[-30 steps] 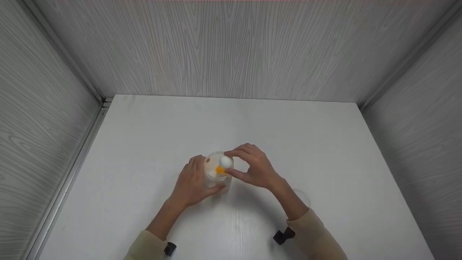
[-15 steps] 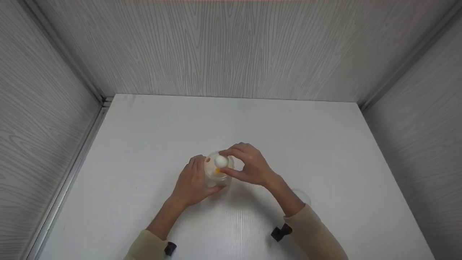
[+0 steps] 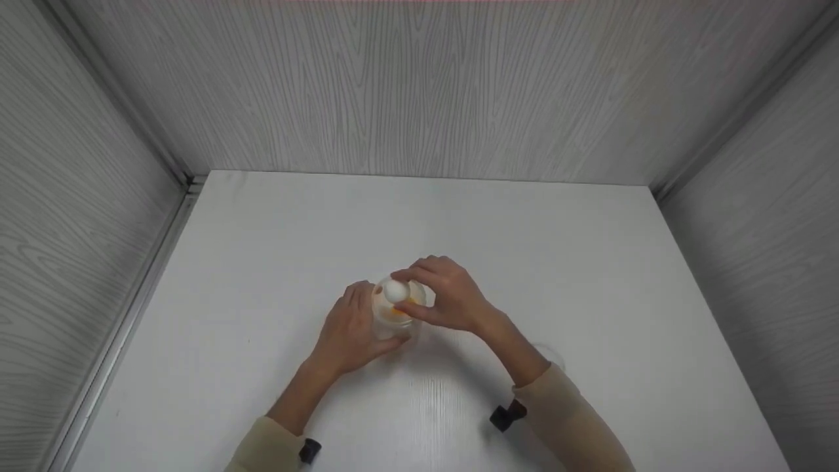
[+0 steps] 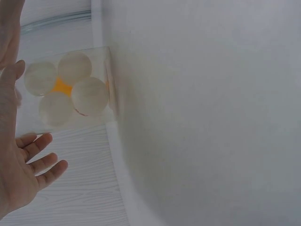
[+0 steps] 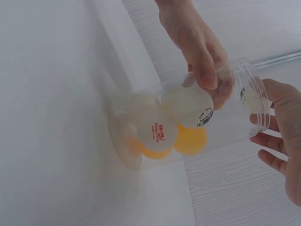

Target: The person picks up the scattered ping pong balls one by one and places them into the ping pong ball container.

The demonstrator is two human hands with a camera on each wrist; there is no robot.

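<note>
A clear plastic jar stands on the white table with several white balls and orange balls inside. My left hand grips the jar's side, thumb and fingers around it. My right hand pinches a white ball between thumb and fingertips, right over the jar's open mouth. In the right wrist view the jar shows a white ball with red print, and the left hand reaches in from above.
A faint clear round lid lies on the table beside my right forearm. Grey wood-grain walls close in the table on the left, back and right.
My right hand has carried the white ball a little to the left, from the jar's right rim to over its mouth. The left hand and the jar have stayed put.
</note>
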